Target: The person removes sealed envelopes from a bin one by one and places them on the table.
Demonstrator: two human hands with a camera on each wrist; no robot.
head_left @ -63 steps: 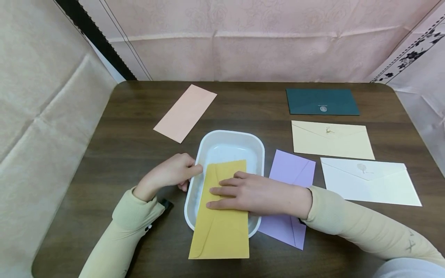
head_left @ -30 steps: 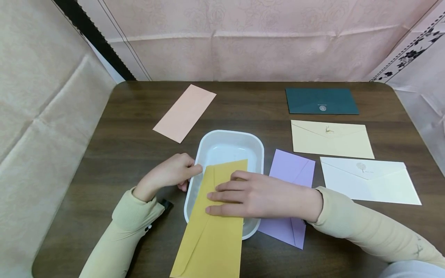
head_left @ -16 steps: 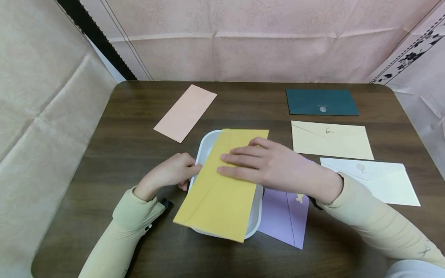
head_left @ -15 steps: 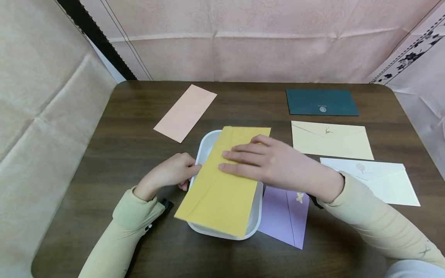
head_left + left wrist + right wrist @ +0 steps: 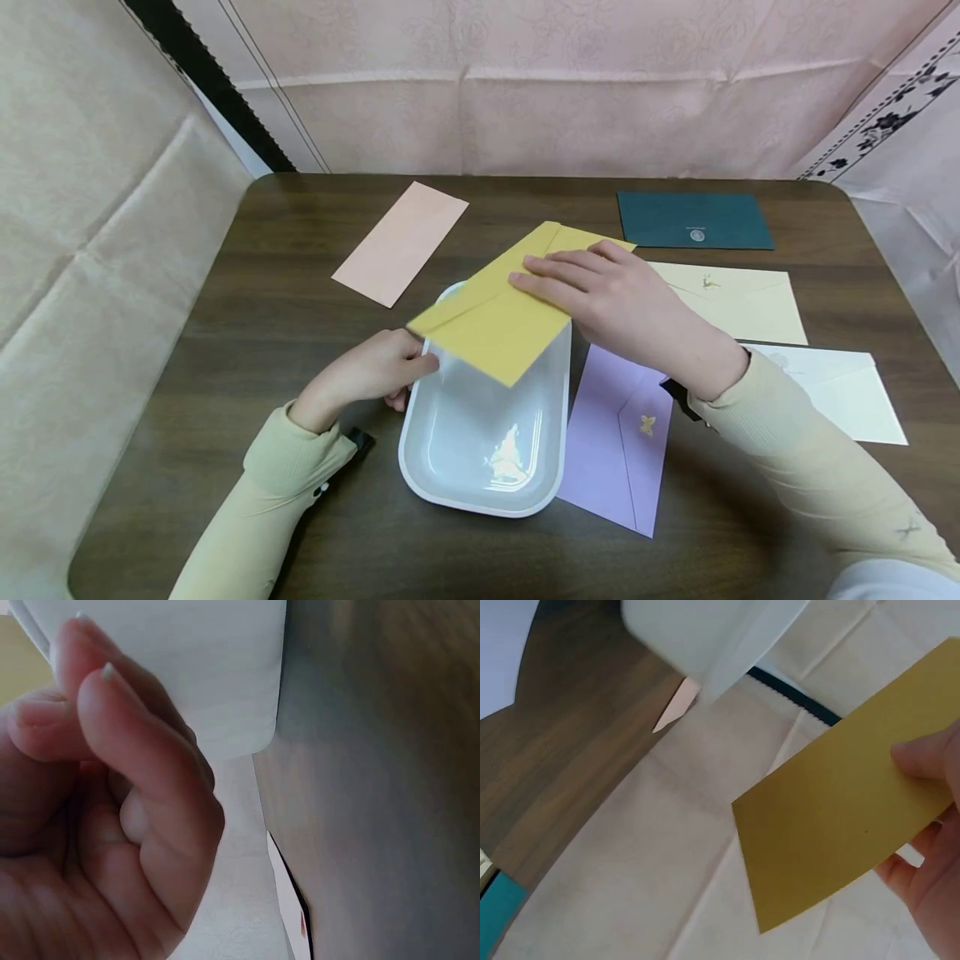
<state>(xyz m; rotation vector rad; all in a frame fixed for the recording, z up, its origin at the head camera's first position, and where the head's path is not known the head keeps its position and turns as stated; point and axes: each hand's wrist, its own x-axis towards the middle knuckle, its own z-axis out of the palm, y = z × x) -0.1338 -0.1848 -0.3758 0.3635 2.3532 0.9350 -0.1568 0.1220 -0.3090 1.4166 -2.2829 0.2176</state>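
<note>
My right hand (image 5: pixel 600 292) holds a yellow envelope (image 5: pixel 502 317), raised over the far end of a white plastic tray (image 5: pixel 480 504). The right wrist view shows the thumb on one face of the envelope (image 5: pixel 847 795) and fingers behind it. With thumb and curled fingers, my left hand (image 5: pixel 375 367) pinches the left rim of the tray. In the left wrist view the left hand (image 5: pixel 150 765) is close up beside the tray wall (image 5: pixel 217 675). Beside the tray's right side lies a purple envelope (image 5: pixel 615 442) with a gold butterfly, partly under my right forearm.
A pink envelope (image 5: pixel 401 243) lies at the back left of the brown table (image 5: pixel 225 350). On the right are a dark green envelope (image 5: pixel 693 218), a cream envelope (image 5: pixel 742 300) and a white envelope (image 5: pixel 840 392). Pale cloth (image 5: pixel 525 108) hangs behind the table.
The yellow envelope first slid toward the near edge, then my right hand carried it up, away and rightward, turning it. The tray's inside is now uncovered. My left hand has stayed on the rim.
</note>
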